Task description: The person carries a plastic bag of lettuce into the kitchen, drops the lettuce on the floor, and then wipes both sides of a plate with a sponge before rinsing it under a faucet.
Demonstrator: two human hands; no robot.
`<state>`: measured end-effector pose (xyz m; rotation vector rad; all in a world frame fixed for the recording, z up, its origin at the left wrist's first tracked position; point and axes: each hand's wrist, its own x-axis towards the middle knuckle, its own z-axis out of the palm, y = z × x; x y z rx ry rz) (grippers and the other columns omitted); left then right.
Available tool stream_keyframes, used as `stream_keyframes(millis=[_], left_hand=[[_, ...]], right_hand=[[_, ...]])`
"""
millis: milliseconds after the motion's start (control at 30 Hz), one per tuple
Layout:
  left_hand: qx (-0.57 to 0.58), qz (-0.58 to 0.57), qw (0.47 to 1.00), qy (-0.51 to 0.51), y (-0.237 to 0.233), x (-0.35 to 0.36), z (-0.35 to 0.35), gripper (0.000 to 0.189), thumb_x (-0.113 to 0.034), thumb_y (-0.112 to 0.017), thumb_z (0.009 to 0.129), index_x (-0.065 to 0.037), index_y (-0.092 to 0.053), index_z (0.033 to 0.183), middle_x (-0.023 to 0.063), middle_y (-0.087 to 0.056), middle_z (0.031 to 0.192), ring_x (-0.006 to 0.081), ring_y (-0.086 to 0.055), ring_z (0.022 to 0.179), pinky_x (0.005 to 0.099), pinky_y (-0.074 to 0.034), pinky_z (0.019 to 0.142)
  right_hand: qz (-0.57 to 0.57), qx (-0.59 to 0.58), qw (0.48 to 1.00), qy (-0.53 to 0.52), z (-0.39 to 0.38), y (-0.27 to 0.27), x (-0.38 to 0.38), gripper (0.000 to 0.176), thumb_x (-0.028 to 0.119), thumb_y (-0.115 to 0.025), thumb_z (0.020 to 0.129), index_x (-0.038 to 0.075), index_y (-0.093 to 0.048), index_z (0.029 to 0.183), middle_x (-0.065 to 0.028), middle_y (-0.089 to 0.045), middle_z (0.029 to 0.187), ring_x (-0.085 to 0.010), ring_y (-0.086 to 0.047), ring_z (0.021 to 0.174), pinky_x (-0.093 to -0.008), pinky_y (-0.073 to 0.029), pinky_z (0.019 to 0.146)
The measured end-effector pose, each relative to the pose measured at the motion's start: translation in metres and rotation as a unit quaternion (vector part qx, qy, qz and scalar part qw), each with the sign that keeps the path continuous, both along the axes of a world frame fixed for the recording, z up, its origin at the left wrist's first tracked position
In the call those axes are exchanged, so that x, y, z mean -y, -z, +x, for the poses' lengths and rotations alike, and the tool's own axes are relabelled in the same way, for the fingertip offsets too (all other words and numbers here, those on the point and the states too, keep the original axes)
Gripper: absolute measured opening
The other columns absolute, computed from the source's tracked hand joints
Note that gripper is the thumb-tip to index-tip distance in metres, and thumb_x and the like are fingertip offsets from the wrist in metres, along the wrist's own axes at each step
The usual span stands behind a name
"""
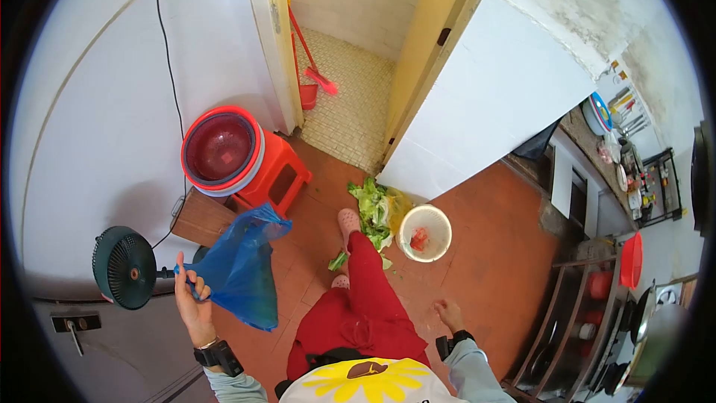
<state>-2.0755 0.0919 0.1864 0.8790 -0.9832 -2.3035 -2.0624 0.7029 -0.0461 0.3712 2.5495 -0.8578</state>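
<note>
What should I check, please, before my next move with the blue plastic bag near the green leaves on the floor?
1. Left hand grips the thin blue plastic bag: ok, fingers closed on its top.
2. Bag mouth open: cannot tell, it hangs bunched.
3. Right hand free: ok, empty, fingers spread.
4. Loose green leafy scraps gathered: not ok, some bits lie apart by the pink slipper.
5. White round plastic basket upright: ok, beside the leaves, something red inside.
</note>
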Motion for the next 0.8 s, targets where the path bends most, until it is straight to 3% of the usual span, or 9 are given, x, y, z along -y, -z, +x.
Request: stream_keyframes(millis=[67, 100, 167, 267, 400, 567, 667, 800], left_hand=[[0.006, -0.02, 1.0, 0.003, -0.013, 0.004, -0.004, 0.044, -0.023, -0.043, 0.099, -0.011, -0.035, 0.14, -0.0038, -0.036, 0.072, 0.0033, -0.027, 0.052, 0.018, -0.023, 0.041], [0.006, -0.041, 0.999, 0.002, -0.018, 0.005, -0.008, 0.044, -0.023, -0.044, 0.099, -0.011, -0.035, 0.14, -0.0038, -0.036, 0.072, 0.0033, -0.027, 0.052, 0.018, -0.023, 0.041], [0.009, -0.044, 0.999, 0.0, -0.03, 0.001, -0.019, 0.044, -0.022, -0.043, 0.099, -0.01, -0.035, 0.14, -0.0036, -0.036, 0.072, 0.0033, -0.026, 0.053, 0.0181, -0.024, 0.041], [-0.002, -0.059, 0.998, 0.008, -0.037, -0.007, -0.031, 0.043, -0.02, -0.042, 0.099, -0.009, -0.034, 0.141, -0.0036, -0.037, 0.072, 0.0034, -0.026, 0.053, 0.018, -0.023, 0.042], [-0.008, -0.065, 0.998, 0.013, -0.034, -0.013, -0.031, 0.044, -0.02, -0.042, 0.099, -0.009, -0.034, 0.141, -0.0036, -0.037, 0.073, 0.0034, -0.026, 0.053, 0.0179, -0.023, 0.042], [-0.006, -0.08, 0.997, 0.016, -0.042, -0.001, -0.03, 0.045, -0.021, -0.044, 0.099, -0.009, -0.033, 0.141, -0.0032, -0.037, 0.073, 0.0033, -0.027, 0.053, 0.018, -0.023, 0.042], [-0.027, -0.086, 0.995, 0.037, -0.053, -0.002, -0.037, 0.046, -0.021, -0.045, 0.098, -0.009, -0.033, 0.141, -0.0029, -0.036, 0.073, 0.0034, -0.027, 0.053, 0.0178, -0.023, 0.041], [-0.025, -0.062, 0.996, 0.066, -0.057, -0.012, -0.058, 0.046, -0.02, -0.045, 0.098, -0.008, -0.033, 0.141, -0.0032, -0.035, 0.072, 0.0034, -0.027, 0.054, 0.0176, -0.024, 0.042]], right_hand=[[-0.025, 0.04, 0.998, 0.052, 0.017, -0.003, -0.011, 0.028, 0.028, -0.06, 0.083, 0.004, -0.067, 0.096, -0.0158, -0.068, 0.085, -0.0277, -0.067, 0.076, -0.0377, -0.052, 0.068], [-0.025, 0.042, 0.997, 0.053, 0.017, -0.013, -0.01, 0.028, 0.028, -0.06, 0.083, 0.004, -0.067, 0.096, -0.0158, -0.068, 0.085, -0.0277, -0.067, 0.076, -0.0377, -0.052, 0.068], [-0.013, 0.106, 0.993, 0.058, 0.022, -0.037, -0.005, 0.025, 0.022, -0.056, 0.087, 0.003, -0.066, 0.1, -0.0105, -0.069, 0.082, -0.018, -0.066, 0.068, -0.0312, -0.052, 0.057], [0.02, 0.068, 0.997, 0.034, 0.039, 0.01, -0.03, 0.027, 0.023, -0.055, 0.087, 0.002, -0.066, 0.1, -0.0111, -0.069, 0.081, -0.0187, -0.066, 0.068, -0.0309, -0.052, 0.058], [0.046, 0.061, 0.997, -0.019, 0.01, -0.002, -0.021, 0.028, 0.024, -0.056, 0.086, 0.001, -0.065, 0.1, -0.0114, -0.069, 0.08, -0.0188, -0.067, 0.069, -0.031, -0.052, 0.06], [-0.027, 0.009, 0.998, 0.055, -0.011, 0.005, 0.001, 0.029, 0.025, -0.058, 0.085, 0.003, -0.066, 0.102, -0.0121, -0.069, 0.08, -0.0186, -0.067, 0.071, -0.031, -0.052, 0.065], [-0.005, -0.01, 0.999, 0.038, -0.015, -0.012, 0.011, 0.028, 0.024, -0.058, 0.085, 0.003, -0.066, 0.102, -0.0125, -0.069, 0.08, -0.0183, -0.067, 0.07, -0.0307, -0.052, 0.065], [-0.062, 0.027, 0.993, 0.101, 0.009, -0.009, 0.01, 0.028, 0.023, -0.059, 0.085, 0.003, -0.066, 0.103, -0.0123, -0.069, 0.08, -0.0184, -0.067, 0.07, -0.0307, -0.052, 0.064]])
